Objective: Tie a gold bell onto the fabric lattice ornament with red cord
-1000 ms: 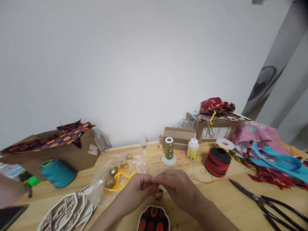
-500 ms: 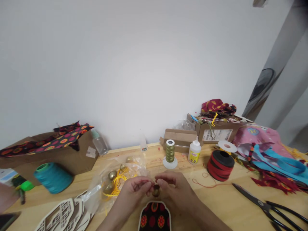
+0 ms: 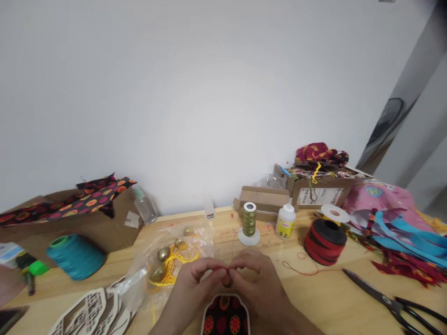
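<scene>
Both left hand (image 3: 195,284) and right hand (image 3: 260,279) pinch red thread (image 3: 220,267) in fingers (image 3: 213,279) by one bell (image 3: 227,282), progress hidden; fabric panel (image 3: 225,317) below already framed, spare bells (image 3: 163,254) leftward seemingly unused.

brass bell (image 3: 227,282) — mostly hidden — just beyond dark patterned panel (image 3: 225,317).

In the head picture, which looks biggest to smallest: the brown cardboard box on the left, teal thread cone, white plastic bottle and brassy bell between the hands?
Left brown cardboard box
Teal thread cone
White plastic bottle
Brassy round bell, partly hidden
</scene>
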The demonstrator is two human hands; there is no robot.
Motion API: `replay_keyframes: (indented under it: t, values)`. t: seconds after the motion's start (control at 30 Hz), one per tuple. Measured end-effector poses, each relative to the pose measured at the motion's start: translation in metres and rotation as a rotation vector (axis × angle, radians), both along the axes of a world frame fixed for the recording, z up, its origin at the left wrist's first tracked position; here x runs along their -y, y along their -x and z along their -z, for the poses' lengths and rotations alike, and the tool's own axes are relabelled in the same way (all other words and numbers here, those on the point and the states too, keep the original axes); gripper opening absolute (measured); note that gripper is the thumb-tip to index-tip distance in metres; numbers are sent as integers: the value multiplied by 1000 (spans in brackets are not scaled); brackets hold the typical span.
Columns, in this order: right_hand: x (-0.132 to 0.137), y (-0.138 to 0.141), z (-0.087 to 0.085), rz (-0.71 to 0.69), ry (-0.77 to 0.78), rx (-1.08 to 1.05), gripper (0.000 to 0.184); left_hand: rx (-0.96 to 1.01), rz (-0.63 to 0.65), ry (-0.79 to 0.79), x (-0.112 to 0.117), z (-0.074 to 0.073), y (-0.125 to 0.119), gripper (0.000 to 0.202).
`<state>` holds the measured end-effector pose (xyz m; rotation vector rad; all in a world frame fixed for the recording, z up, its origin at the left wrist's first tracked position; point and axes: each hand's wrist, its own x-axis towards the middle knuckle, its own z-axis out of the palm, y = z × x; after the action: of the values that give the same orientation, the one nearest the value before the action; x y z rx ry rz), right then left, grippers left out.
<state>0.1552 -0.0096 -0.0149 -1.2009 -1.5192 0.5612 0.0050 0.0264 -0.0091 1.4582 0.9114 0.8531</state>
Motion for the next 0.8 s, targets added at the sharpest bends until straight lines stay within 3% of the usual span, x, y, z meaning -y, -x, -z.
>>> replay_keyframes:
  t: [0.13,0.2,0.3,0.43,0.53,0.67,0.8]
  values:
    - [-1,-3,-1,84,-118,-2,12,-65,-61,-107,-2,-5,3,6]
    - [0,-4,-4,81,-188,1,12,-12,-90,-17,-2,-8,3,6]
    - [2,-6,-10,11,-295,57,13,85,-112,169,-2,-10,2,10]
    - [6,-7,-15,-132,-323,128,14,80,-91,157,-3,-11,2,9]
    - [7,-5,-12,-161,-255,28,14,-7,-37,-8,-1,-16,2,5]
    - [6,0,2,-71,-40,-192,17,-231,34,-377,-1,-19,5,8]
    - [2,6,13,-188,214,-339,20,-403,37,-823,-6,-11,11,11]
